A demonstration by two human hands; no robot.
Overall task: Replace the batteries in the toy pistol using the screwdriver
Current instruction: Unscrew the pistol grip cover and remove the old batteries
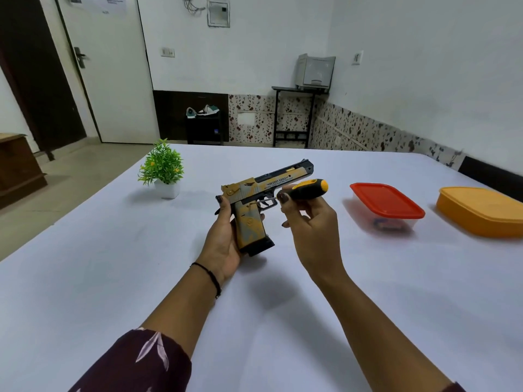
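Note:
A yellow, grey and black toy pistol (263, 190) is held above the white table (113, 264), barrel pointing far right, grip downward. My left hand (223, 239) wraps the grip from behind and below. My right hand (308, 222) holds a screwdriver (307, 189) with a black and yellow handle. Its thin metal shaft points left, and the tip touches the pistol near the top of the grip, behind the trigger. No batteries are visible outside the toy.
A small artificial plant in a white pot (162, 172) stands at the left. A clear box with a red lid (386, 206) and an orange lidded container (481, 210) sit at the right. The table's far edge lies beyond the pistol.

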